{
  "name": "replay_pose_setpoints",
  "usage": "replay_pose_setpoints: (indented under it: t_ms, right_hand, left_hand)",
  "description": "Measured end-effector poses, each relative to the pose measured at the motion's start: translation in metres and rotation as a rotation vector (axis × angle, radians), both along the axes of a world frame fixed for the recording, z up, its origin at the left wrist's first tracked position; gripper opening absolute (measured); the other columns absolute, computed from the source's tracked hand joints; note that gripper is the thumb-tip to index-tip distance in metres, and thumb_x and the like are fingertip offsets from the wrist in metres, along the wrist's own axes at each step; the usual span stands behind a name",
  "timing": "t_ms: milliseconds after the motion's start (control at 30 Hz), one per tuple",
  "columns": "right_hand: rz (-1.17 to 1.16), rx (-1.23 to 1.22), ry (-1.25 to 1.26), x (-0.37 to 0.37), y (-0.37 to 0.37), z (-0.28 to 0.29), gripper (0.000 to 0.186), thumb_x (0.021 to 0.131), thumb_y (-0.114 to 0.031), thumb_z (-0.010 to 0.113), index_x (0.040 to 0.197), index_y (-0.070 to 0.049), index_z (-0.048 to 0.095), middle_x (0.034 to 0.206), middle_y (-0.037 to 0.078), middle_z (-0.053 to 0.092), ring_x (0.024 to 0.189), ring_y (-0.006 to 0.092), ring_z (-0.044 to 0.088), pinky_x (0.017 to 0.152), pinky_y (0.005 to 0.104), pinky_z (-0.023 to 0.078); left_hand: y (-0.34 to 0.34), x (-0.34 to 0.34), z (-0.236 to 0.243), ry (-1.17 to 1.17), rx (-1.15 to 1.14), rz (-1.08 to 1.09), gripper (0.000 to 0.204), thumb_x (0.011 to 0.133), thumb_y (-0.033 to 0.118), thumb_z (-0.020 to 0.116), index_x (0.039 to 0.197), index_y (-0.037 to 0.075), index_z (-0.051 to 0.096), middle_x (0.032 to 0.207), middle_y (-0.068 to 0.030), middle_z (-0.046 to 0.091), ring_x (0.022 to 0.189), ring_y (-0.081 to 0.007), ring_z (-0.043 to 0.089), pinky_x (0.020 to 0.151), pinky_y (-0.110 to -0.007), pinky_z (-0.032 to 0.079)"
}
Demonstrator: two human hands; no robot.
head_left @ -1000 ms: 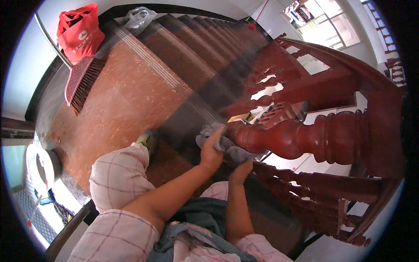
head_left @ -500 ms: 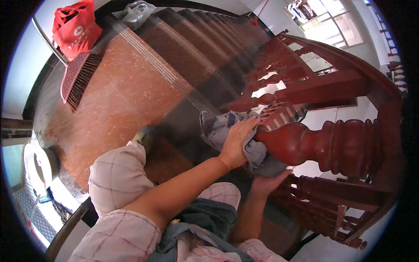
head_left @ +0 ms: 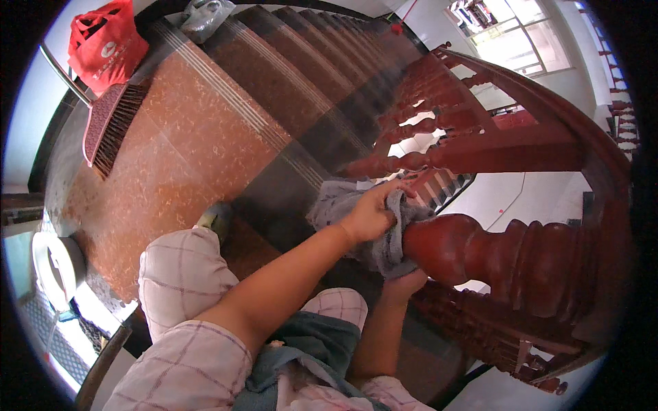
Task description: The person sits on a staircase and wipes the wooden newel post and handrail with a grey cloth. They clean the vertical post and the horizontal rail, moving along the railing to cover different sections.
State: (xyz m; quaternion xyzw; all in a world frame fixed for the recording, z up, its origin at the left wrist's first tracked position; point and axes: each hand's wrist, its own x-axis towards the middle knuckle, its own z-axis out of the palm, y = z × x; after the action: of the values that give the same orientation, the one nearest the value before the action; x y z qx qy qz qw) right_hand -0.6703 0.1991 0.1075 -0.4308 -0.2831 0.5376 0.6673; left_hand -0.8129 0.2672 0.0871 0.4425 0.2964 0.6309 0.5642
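Note:
A grey cloth [head_left: 336, 205] is wrapped around the lower part of a turned, dark red wooden newel post [head_left: 445, 250]. My left hand [head_left: 370, 216] grips the cloth on the near side, its fingers closed into the folds. At the cloth's lower edge, against the post's other side, my right hand [head_left: 406, 284] is closed on the fabric; some of its fingers are hidden by the cloth and the post.
Red-brown stairs [head_left: 274, 75] run along the far side, beside a wooden balustrade [head_left: 507, 147]. A broom [head_left: 113, 127], a red bag [head_left: 106, 44] and a clear plastic bag [head_left: 205, 19] are at the left. My shoe [head_left: 216, 220] is on the floor.
My left hand has closed more tightly into the cloth, which has shifted around the post. My right hand, earlier with fingers stretched out below the post, has moved up to the cloth.

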Motion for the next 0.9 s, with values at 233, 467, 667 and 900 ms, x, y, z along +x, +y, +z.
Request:
replay_pose_setpoints:
  t_ms: [233,467,667,900]
  right_hand:
    - [0.181,0.014,0.206,0.091,0.039,-0.053,0.047,0.097,-0.037,0.036,0.134,-0.008,0.041,0.132,0.010,0.047,0.122,0.0275,0.045,0.105,0.0402,0.033]
    - [0.020,-0.020,0.037,-0.016,0.012,0.008,0.055,0.094,-0.041,0.043,0.136,-0.006,0.035,0.138,0.014,0.040,0.129,0.0315,0.036,0.108,0.0432,0.027]
    - [-0.111,0.108,-0.619,-0.042,-0.022,-0.009,0.053,0.099,-0.035,0.031,0.135,0.004,0.030,0.137,0.020,0.037,0.124,0.0304,0.040,0.105,0.0401,0.031]
    - [-0.239,0.212,-1.213,-0.038,-0.055,-0.032,0.053,0.095,-0.014,0.041,0.139,0.008,0.021,0.140,0.025,0.031,0.126,0.0324,0.037,0.105,0.0394,0.028]
  left_hand:
    - [0.015,0.002,-0.010,0.072,-0.143,-0.186,0.078,0.074,-0.010,0.058,0.142,0.011,0.027,0.126,-0.0092,0.049,0.117,-0.0203,0.046,0.101,-0.030,0.034]
    - [-0.011,0.016,-0.029,0.198,-0.239,0.023,0.067,0.084,0.003,0.047,0.145,0.003,0.019,0.144,-0.0136,0.034,0.129,-0.0229,0.037,0.106,-0.030,0.027]
    - [-0.042,0.022,-0.040,0.326,-0.051,0.332,0.077,0.074,0.010,0.053,0.142,-0.001,0.019,0.144,-0.0230,0.027,0.134,-0.0394,0.025,0.110,-0.043,0.018]
    - [-0.078,0.015,-0.047,0.381,0.015,0.382,0.088,0.065,0.002,0.061,0.142,-0.002,0.019,0.146,-0.0226,0.024,0.136,-0.0389,0.022,0.112,-0.040,0.016]
